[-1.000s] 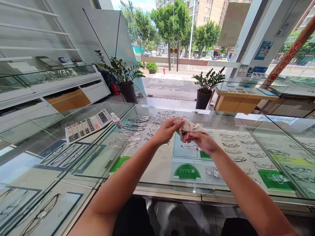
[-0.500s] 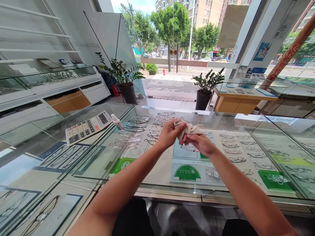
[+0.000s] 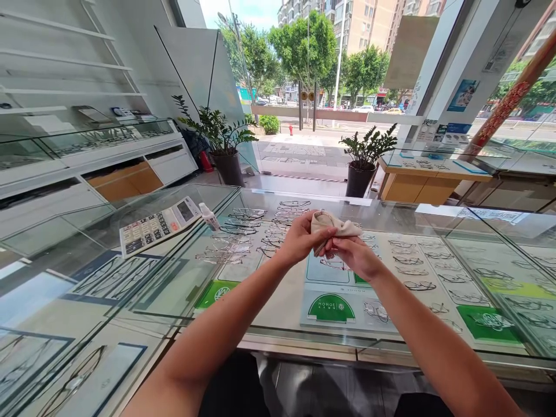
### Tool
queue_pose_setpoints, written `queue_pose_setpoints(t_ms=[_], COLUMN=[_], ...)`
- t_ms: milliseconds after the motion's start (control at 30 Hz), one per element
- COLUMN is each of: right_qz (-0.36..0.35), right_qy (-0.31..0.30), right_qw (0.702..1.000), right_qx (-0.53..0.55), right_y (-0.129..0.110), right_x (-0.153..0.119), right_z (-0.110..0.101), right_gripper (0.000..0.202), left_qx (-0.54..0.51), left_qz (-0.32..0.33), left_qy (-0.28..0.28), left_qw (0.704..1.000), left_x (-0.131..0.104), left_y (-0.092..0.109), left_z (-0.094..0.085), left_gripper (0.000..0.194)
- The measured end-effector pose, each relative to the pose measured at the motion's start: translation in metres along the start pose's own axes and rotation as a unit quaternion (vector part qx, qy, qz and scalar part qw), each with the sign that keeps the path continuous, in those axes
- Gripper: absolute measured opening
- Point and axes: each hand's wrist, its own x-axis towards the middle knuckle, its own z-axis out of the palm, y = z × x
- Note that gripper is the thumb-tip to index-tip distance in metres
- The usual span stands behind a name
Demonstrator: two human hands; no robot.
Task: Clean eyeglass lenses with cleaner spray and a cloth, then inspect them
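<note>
Above the glass counter, a pale cloth (image 3: 347, 228) is bunched between my two hands. A thin-rimmed pair of eyeglasses (image 3: 323, 214) shows against the cloth, partly wrapped by it. My left hand (image 3: 300, 238) is closed on the cloth and glasses, with its thumb pressed across the front. From the right, my right hand (image 3: 359, 256) pinches the cloth and the lower part of the glasses. Most of the frame is hidden by fingers and fabric.
The glass counter (image 3: 278, 315) holds rows of eyeglasses beneath its top. A calculator (image 3: 160, 227) and a small white spray bottle (image 3: 209, 218) stand on it to the left. Beyond are two potted plants (image 3: 226, 156) and a wooden display cabinet (image 3: 417, 182).
The cloth has shifted over the glasses, and more of the round rim shows near my left thumb. My left fingers have moved slightly. The view has tilted a little.
</note>
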Motion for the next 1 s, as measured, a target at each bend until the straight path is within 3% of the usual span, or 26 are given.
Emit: queue_pose_setpoints(t_ms=[133, 333, 567, 733, 867, 1000], right_qz=[0.006, -0.008, -0.024, -0.037, -0.043, -0.096], right_qy=[-0.006, 0.013, 0.044, 0.049, 0.107, 0.176], right_qw=[1.000, 0.999, 0.998, 0.998, 0.993, 0.979], right_qx=[-0.020, -0.033, -0.023, -0.006, -0.006, -0.023], right_y=[0.002, -0.006, -0.012, -0.011, -0.016, -0.024], right_x=[0.000, -0.001, 0.000, 0.001, 0.000, 0.000], right_z=[0.005, -0.003, -0.012, -0.014, -0.020, -0.030], right_gripper=[0.029, 0.030, 0.030, 0.029, 0.027, 0.020], left_qx=[0.022, 0.011, 0.018, 0.003, -0.007, 0.009], left_qz=[0.017, 0.020, 0.044, 0.026, 0.033, 0.037], left_qy=[0.043, 0.034, 0.111, 0.082, 0.104, 0.140], left_qw=[0.999, 0.999, 0.993, 0.996, 0.994, 0.989], left_x=[-0.001, 0.006, 0.009, 0.011, 0.013, 0.014], left_y=[-0.004, -0.012, -0.021, -0.018, -0.018, -0.020], left_z=[0.003, -0.005, -0.012, -0.010, -0.012, -0.021], left_gripper=[0.046, 0.051, 0.053, 0.056, 0.055, 0.056])
